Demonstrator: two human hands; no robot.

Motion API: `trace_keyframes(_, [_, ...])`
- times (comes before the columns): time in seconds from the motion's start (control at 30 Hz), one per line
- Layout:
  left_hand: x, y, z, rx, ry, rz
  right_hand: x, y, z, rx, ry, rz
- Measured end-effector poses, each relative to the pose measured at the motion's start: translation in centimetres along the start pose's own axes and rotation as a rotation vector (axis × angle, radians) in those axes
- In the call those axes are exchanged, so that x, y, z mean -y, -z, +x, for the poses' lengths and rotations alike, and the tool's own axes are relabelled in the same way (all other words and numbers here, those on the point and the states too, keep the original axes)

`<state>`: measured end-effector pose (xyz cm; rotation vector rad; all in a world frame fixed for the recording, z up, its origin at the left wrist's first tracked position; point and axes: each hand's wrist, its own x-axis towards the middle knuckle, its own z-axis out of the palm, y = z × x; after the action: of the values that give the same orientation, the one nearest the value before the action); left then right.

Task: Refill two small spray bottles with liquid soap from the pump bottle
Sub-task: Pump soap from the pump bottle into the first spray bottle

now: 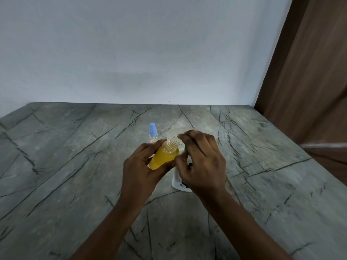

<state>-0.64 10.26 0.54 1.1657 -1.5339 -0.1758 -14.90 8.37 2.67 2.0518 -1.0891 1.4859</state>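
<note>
— Grey veined counter (75, 147), white wall (131, 53) behind. Where is the work item?

— Small spray bottle (164, 156), held above the counter in the left hand (139, 171), fingers and thumb curled round its body. It is nearly full of yellow liquid, its threaded neck is bare and open, and it tilts towards the right.

— And the right hand?

— Right hand (202, 162) is just beside the neck, fingers curled in and pinching a green part (186, 148). Whether that is a cap or the pump head, I cannot tell. The hand sits over the white pump bottle (178, 183), which stands on the counter, largely hidden.

— Risks?

— In my judgement, the open neck, the tilt and the high fill level are the concern. More tilt, or a squeeze of the body, would spill soap over hand and counter. Wet fingers would then slip on the threads. Second spray bottle (153, 131), blue-capped, stands just behind; a careless knuckle could topple it.
</note>
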Motion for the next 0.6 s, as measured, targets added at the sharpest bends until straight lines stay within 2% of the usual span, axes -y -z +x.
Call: trace_keyframes(0.6, [-0.43,0.14,0.02,0.009,0.001,-0.022,-0.01,0.42,-0.08,0.013,0.000,0.011])
